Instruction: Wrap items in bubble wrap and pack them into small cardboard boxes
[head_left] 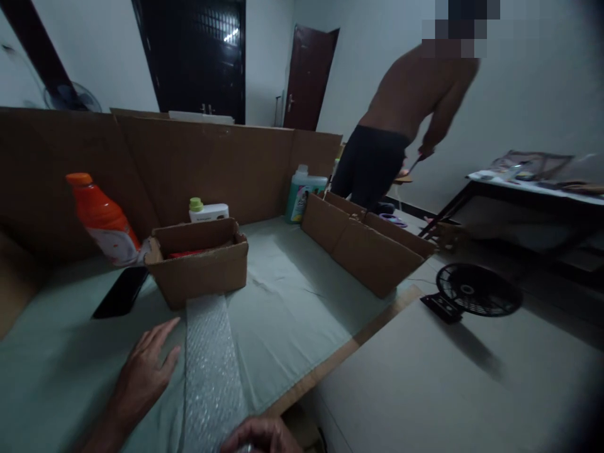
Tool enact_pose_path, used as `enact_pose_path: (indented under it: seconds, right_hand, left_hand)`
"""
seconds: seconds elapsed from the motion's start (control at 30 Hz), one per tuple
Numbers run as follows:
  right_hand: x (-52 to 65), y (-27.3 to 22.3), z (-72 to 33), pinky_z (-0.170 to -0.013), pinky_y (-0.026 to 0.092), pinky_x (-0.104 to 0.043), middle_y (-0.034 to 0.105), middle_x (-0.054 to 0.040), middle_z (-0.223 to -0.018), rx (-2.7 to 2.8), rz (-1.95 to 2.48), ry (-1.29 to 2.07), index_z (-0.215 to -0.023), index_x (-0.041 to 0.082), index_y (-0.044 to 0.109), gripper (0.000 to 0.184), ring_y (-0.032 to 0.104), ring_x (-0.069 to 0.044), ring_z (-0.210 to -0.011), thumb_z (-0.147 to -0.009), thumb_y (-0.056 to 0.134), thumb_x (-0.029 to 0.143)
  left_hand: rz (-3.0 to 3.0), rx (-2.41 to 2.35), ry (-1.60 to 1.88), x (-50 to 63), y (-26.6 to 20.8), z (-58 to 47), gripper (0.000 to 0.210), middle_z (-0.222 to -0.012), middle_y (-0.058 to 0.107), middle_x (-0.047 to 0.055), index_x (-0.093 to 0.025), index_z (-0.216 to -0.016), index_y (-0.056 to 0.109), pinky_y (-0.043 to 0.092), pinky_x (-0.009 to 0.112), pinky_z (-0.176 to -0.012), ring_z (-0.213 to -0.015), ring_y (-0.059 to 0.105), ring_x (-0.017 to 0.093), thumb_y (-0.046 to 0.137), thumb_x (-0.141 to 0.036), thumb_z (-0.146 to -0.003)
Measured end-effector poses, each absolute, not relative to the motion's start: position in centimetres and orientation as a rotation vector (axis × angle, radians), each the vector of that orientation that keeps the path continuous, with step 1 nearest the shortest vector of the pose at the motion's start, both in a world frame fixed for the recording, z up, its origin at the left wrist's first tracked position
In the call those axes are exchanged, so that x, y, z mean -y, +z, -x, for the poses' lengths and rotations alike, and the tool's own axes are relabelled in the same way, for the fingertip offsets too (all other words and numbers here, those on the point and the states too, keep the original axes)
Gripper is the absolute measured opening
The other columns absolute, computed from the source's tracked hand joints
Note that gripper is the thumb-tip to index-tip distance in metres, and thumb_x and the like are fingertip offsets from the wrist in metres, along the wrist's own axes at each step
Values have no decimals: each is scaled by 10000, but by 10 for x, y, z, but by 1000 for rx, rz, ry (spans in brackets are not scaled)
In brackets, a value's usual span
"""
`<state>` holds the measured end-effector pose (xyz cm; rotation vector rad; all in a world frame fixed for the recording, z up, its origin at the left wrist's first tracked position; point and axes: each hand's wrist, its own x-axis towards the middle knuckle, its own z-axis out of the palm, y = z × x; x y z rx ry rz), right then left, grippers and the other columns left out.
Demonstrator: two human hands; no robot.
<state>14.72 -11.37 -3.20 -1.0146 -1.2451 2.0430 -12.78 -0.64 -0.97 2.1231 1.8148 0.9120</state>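
A long strip of bubble wrap (210,371) lies on the pale green cloth (283,302), running from a small cardboard box (202,274) toward me. Just left of the strip is my left hand (144,371), open, fingers stretched out and thumb apart, holding nothing. My right hand (264,434) is at the bottom edge of the view, over the strip's near end, fingers curled. A small shiny bit shows under them, but what it is stays hidden. Something red lies inside the small box. A black phone-like slab (121,292) rests beyond my left hand.
An orange bottle (106,217), a white bottle with green cap (207,211) and a teal bottle (297,195) stand before a cardboard wall (212,163). A long divided box (363,245) sits at the table's right edge. A fan (476,289) is on the floor; a person (396,119) stands beyond.
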Motion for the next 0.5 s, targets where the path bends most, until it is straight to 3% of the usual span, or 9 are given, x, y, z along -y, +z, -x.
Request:
enact_pose_path:
  seconds: [0.1,0.2,0.27,0.33,0.4,0.5]
  right_hand:
    - [113,-20,-138,-615,432,-215,664,-4,-755,910,792,2061,-1045,181,762,476,564,-91,-621,-698,847,496]
    - [102,-4,-128,-582,451,-222,671,-34,-856,700,692,2074,-1121,180,730,483,575,-116,-672,-741,823,463]
    - [90,1,-121,-617,495,-257,697,-61,-911,653,694,2108,-1191,184,700,521,599,-136,-699,-781,786,493]
    - [79,1,-116,-674,523,-293,731,-98,-986,626,711,2133,-1259,198,656,568,652,-172,-774,-807,755,528]
    - [70,-4,-114,-700,539,-327,732,-141,-1131,622,764,2111,-1327,234,591,665,695,-241,-931,-780,761,571]
    - [62,-7,-117,-720,559,-363,699,-143,-1261,785,954,1915,-1464,310,431,828,699,-294,-1037,-761,772,582]
  left_hand:
    - [-2065,-1452,777,65,9,137,452,-1323,669,74,-236,-1260,642,489,399,-1089,-1255,610,248,483,-256,-837]
    - [-1882,-1299,690,107,27,124,749,-1532,500,44,-267,-1462,477,368,411,-1196,-1426,454,238,522,-141,-725]
    - [-1703,-1341,738,117,31,107,852,-1555,470,61,-251,-1533,364,334,414,-1212,-1436,434,243,548,-137,-709]
    - [-1532,-1438,860,113,27,92,778,-1446,577,98,-198,-1520,380,393,391,-1161,-1328,537,242,561,-187,-763]
    - [-1412,-1560,968,97,19,83,582,-1219,698,105,-149,-1409,518,508,328,-991,-1085,655,213,515,-232,-833]
    - [-1443,-1753,915,68,7,81,514,-881,716,44,-136,-1362,556,528,258,-723,-765,648,167,468,-212,-862]
